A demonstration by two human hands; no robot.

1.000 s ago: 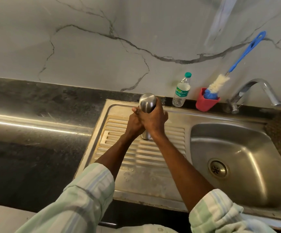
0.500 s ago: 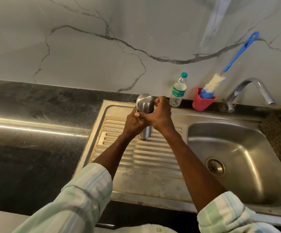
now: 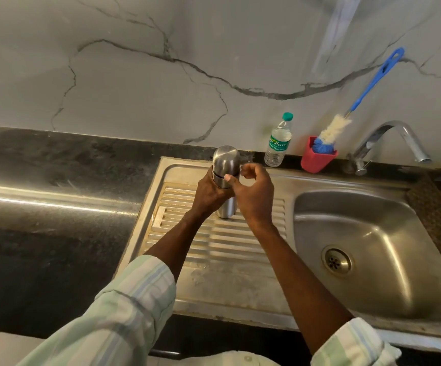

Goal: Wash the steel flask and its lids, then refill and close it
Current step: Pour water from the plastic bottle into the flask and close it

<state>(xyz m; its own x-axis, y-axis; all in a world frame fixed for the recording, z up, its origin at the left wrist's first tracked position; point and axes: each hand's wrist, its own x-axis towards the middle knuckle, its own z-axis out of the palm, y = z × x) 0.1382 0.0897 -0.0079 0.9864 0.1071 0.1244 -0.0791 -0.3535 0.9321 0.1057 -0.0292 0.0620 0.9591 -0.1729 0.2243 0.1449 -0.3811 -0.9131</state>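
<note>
Standing upright on the ribbed drainboard (image 3: 214, 241), the flask (image 3: 226, 180) has its base on the ridges near the board's far end. The left hand (image 3: 209, 192) wraps the flask's middle from the left, fingers curled round the body just under the seam where the domed lid (image 3: 226, 157) meets it. The right hand (image 3: 253, 192) sits just beside the flask on its right: the thumb tip touches the body right below the seam, while the other fingers (image 3: 251, 171) are loosely curled and spread, held slightly off the lid and clasping nothing. The lid is still seated on the flask.

Flask and lid are brushed steel, a smooth cylinder with a rounded cap and a thin dark groove between them. The drainboard is pressed steel with parallel ridges, dulled by whitish stains near its front, and it joins a deep, shiny sink (image 3: 367, 233) with a round perforated drain (image 3: 337, 261). To the left, the surface (image 3: 55, 207) is dark polished stone with a bright streak of reflected light. Behind, the wall (image 3: 161, 88) is pale marble with grey veins. Against it stand a clear plastic bottle (image 3: 277, 143) with a green cap, a red cup (image 3: 317, 159) holding a blue-handled brush (image 3: 367, 85) with white bristles, and a curved chrome tap (image 3: 393, 138). Both sleeves (image 3: 124, 313) are pale striped cloth.
</note>
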